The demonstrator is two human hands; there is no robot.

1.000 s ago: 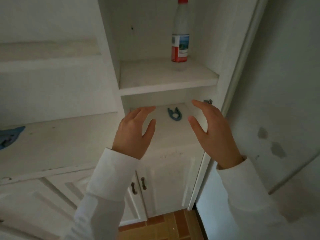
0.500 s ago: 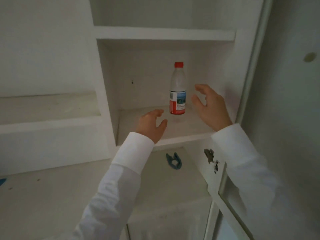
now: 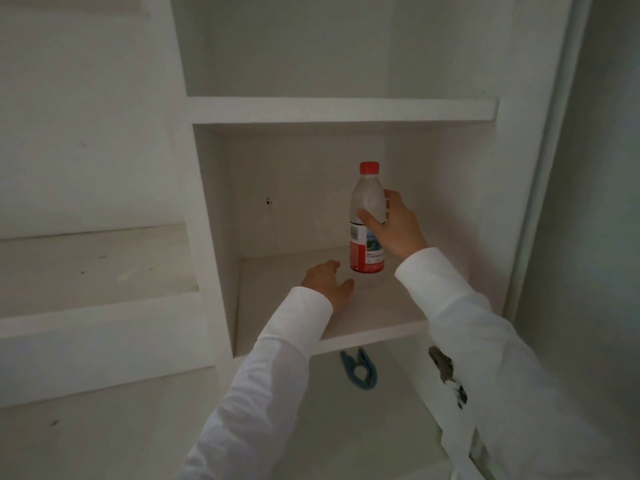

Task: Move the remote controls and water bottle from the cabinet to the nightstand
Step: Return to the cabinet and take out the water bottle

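The right hand [image 3: 394, 230] wraps its fingers round the upright bottle [image 3: 367, 223] on the shelf [image 3: 374, 320], while at its 8 o'clock the left hand [image 3: 329, 285] rests spread and empty.

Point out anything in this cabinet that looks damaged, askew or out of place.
A small blue plastic clip lies loose on the surface below the shelf. A metal hinge hangs with no door attached. The clear red-capped water bottle stands upright.
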